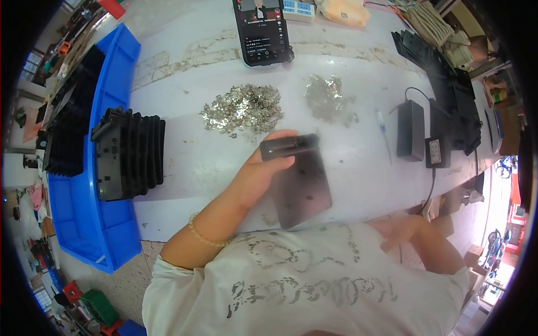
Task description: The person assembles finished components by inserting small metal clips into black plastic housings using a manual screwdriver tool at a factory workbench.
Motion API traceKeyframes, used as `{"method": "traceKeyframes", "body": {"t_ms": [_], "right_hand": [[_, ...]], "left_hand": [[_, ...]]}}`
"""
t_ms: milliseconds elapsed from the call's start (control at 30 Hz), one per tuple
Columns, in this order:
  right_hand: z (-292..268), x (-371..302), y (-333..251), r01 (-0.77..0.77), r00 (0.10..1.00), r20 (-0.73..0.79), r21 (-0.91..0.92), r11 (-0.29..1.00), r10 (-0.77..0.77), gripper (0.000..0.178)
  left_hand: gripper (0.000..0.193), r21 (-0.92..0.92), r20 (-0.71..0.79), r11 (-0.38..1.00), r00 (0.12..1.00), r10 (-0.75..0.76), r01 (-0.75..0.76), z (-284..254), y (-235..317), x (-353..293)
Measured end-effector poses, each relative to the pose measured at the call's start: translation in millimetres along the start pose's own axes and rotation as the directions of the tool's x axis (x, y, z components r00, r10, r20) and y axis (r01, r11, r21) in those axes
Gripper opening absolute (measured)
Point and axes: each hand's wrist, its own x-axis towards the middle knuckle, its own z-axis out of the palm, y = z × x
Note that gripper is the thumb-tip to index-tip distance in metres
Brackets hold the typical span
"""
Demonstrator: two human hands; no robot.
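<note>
My left hand is closed on the upper left edge of a black plastic panel, its thumb lying over the face. The panel is flat and roughly rectangular, tilted over the table's near edge, with a raised bar across its top. Low on the right, my right hand is close against my shirt by the table edge; its fingers are smeared and partly hidden. Just beyond the panel lies a heap of small shiny metal pieces. A second, smaller heap of metal pieces, hazy with glare, is to its right.
At left, a stack of ribbed black plastic parts stands beside a blue bin holding more black parts. A phone stands upright at the back. On the right are a thin tool, a black power adapter and piled black panels.
</note>
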Motion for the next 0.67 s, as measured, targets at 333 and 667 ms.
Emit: {"method": "traceKeyframes", "body": {"t_ms": [333, 667], "right_hand": [[16.1, 3.5, -128.1, 0.12, 0.534, -0.521, -0.733, 0.669, -0.666, 0.05], [46.3, 118.4, -189.6, 0.38, 0.723, -0.067, -0.793, 0.476, -0.688, 0.037]], "left_hand": [[0.049, 0.052, 0.088, 0.989, 0.987, 0.136, -0.141, 16.7, 33.7, -21.6], [0.054, 0.618, -0.051, 0.406, 0.481, 0.875, -0.673, -2.5, 60.7, -99.0]]}}
